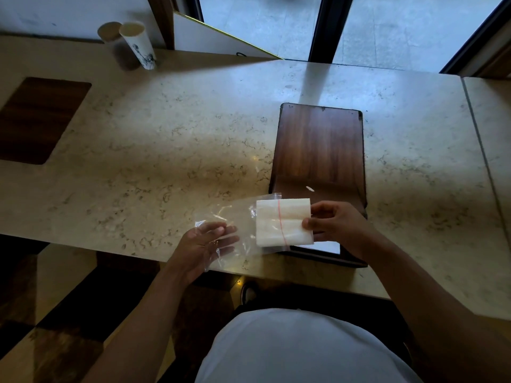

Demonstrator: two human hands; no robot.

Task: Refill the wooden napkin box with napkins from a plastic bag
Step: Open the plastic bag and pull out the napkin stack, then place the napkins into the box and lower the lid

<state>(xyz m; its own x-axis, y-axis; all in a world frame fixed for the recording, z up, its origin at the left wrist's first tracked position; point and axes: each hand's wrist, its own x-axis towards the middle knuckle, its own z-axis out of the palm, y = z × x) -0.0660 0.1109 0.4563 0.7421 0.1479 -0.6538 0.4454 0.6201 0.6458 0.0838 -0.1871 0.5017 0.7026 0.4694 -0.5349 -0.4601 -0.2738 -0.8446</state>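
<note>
While half inside the plastic bag, napkins overhang the wooden napkin box.

Marble counter: wooden napkin box, two cups, dark mat.

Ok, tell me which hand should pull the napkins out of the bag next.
Right. The right hand already pinches the napkins at the end sticking out of the plastic bag, beside the wooden napkin box. The left hand holds the bag's far end, anchoring it.
</note>
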